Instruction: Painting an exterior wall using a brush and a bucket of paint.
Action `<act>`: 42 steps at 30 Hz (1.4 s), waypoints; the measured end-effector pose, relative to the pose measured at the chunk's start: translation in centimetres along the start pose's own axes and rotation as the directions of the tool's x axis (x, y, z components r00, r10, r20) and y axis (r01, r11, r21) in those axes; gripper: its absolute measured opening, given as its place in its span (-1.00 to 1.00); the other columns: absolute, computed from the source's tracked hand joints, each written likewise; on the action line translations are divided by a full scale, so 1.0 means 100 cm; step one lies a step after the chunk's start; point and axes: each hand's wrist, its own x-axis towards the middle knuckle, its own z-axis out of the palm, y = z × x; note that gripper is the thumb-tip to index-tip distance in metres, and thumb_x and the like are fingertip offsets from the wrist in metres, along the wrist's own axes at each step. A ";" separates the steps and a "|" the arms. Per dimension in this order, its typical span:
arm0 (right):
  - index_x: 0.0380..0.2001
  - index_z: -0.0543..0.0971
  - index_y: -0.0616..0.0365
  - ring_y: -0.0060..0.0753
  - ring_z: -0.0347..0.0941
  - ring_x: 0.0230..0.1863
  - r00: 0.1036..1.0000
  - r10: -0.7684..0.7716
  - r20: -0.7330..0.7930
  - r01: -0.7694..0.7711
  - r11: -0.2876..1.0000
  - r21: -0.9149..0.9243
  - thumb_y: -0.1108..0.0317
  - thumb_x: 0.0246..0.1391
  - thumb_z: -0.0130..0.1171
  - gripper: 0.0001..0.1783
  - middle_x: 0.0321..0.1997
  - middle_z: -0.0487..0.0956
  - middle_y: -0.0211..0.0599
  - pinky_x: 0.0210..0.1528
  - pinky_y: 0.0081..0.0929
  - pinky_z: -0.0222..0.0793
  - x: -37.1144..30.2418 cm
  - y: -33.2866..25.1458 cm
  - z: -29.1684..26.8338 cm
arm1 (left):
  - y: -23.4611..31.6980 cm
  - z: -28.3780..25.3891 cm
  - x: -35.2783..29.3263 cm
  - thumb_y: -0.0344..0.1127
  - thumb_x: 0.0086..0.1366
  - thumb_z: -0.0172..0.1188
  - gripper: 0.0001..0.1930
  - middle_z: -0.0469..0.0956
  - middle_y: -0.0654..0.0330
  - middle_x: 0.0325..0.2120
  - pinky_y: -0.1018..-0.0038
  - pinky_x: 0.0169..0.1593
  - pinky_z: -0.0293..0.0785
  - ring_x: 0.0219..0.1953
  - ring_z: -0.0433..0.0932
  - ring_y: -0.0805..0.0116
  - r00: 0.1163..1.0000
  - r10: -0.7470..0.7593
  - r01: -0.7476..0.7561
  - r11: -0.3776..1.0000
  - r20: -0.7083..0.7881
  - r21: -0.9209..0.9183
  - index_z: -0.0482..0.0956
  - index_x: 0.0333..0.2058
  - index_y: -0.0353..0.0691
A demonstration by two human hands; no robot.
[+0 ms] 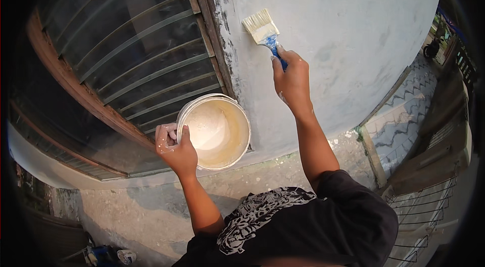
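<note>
In the head view, the right hand (294, 77) is closed around the blue handle of a flat, pale-bristled paintbrush (262, 30), held before a mottled whitish wall (358, 19) near a rough wooden window frame (211, 29). The left hand (178, 153), fingers curled, grips the rim of a round bucket (237, 133) coated inside with creamy paint (206, 128).
</note>
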 end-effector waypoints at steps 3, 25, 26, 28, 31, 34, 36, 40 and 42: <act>-0.03 0.66 0.41 0.11 0.58 -0.37 0.987 0.041 0.159 -0.033 0.998 -0.053 0.50 0.18 0.25 -0.70 -0.38 0.60 0.15 -0.26 -0.20 0.45 -0.058 0.038 0.010 | -0.008 -0.003 0.003 -0.75 0.06 0.31 -0.78 0.33 0.26 -0.42 0.54 -0.30 0.25 -0.42 0.23 0.47 0.999 -0.038 0.039 0.999 0.012 -0.037 0.44 -0.44 -0.39; 0.02 0.66 0.22 0.11 0.58 -0.35 0.997 -0.032 0.076 0.046 0.981 -0.188 0.43 0.24 0.17 -0.70 -0.33 0.59 -0.07 -0.32 -0.01 0.49 -0.038 0.018 -0.016 | -0.029 0.020 0.003 -0.74 0.10 0.30 -0.79 0.37 0.25 -0.41 0.53 -0.25 0.28 -0.40 0.28 0.49 0.995 -0.067 0.074 0.993 0.073 -0.090 0.45 -0.43 -0.38; 0.02 0.65 0.22 0.09 0.58 -0.36 0.996 -0.092 0.013 0.093 0.975 -0.201 0.45 0.24 0.15 -0.69 -0.33 0.58 -0.07 -0.34 -0.01 0.48 -0.027 0.016 -0.008 | -0.026 0.023 0.004 -0.74 0.10 0.31 -0.79 0.37 0.25 -0.41 0.53 -0.25 0.28 -0.40 0.28 0.49 0.995 -0.064 0.069 0.996 0.071 -0.062 0.45 -0.44 -0.37; 0.03 0.64 0.23 0.08 0.58 -0.36 0.988 -0.148 -0.054 0.132 0.965 -0.226 0.47 0.24 0.13 -0.69 -0.34 0.57 -0.08 -0.36 -0.02 0.48 -0.022 0.023 0.001 | -0.020 0.028 0.003 -0.74 0.10 0.31 -0.79 0.37 0.25 -0.42 0.53 -0.25 0.27 -0.40 0.28 0.49 0.995 -0.061 0.064 0.997 0.078 -0.041 0.45 -0.44 -0.37; -0.04 0.68 0.20 0.10 0.54 -0.40 0.997 -0.065 0.046 0.076 0.942 -0.327 0.46 0.25 0.20 -0.76 -0.38 0.56 -0.09 -0.37 -0.02 0.44 -0.041 0.053 0.022 | -0.019 0.028 0.004 -0.74 0.09 0.31 -0.79 0.37 0.25 -0.41 0.53 -0.25 0.27 -0.40 0.28 0.49 0.995 -0.070 0.074 0.996 0.071 -0.050 0.46 -0.44 -0.37; -0.05 0.69 0.18 0.09 0.54 -0.40 0.965 0.076 0.249 0.046 0.892 -0.450 0.45 0.25 0.21 -0.77 -0.38 0.57 -0.13 -0.38 -0.04 0.44 -0.063 0.052 0.005 | -0.031 0.019 -0.001 -0.74 0.10 0.31 -0.79 0.37 0.25 -0.41 0.53 -0.26 0.27 -0.40 0.28 0.49 0.997 -0.065 0.069 0.992 0.041 -0.106 0.46 -0.44 -0.37; -0.05 0.69 0.17 0.09 0.54 -0.41 0.974 0.055 0.221 0.048 0.900 -0.433 0.44 0.25 0.21 -0.77 -0.38 0.57 -0.14 -0.38 -0.05 0.43 -0.060 0.034 -0.015 | -0.034 0.017 -0.003 -0.74 0.10 0.31 -0.79 0.37 0.25 -0.41 0.52 -0.26 0.27 -0.40 0.28 0.49 0.995 -0.092 0.096 0.990 0.045 -0.099 0.46 -0.44 -0.37; -0.04 0.69 0.12 0.07 0.52 -0.43 0.992 -0.125 0.016 0.123 0.936 -0.331 0.43 0.26 0.21 -0.77 -0.38 0.56 -0.16 -0.39 -0.08 0.43 -0.032 -0.003 -0.031 | -0.033 0.020 -0.005 -0.74 0.10 0.31 -0.80 0.36 0.26 -0.41 0.51 -0.26 0.28 -0.39 0.28 0.49 0.995 -0.088 0.092 0.991 0.047 -0.095 0.47 -0.44 -0.37; 0.02 0.66 0.15 0.06 0.55 -0.43 0.990 -0.144 -0.007 0.133 0.930 -0.342 0.41 0.26 0.19 -0.72 -0.37 0.57 -0.13 -0.40 -0.07 0.46 -0.014 0.008 -0.013 | -0.028 0.023 -0.004 -0.74 0.10 0.31 -0.80 0.35 0.26 -0.42 0.51 -0.28 0.27 -0.41 0.28 0.49 0.998 -0.055 0.057 0.997 0.036 -0.044 0.47 -0.43 -0.37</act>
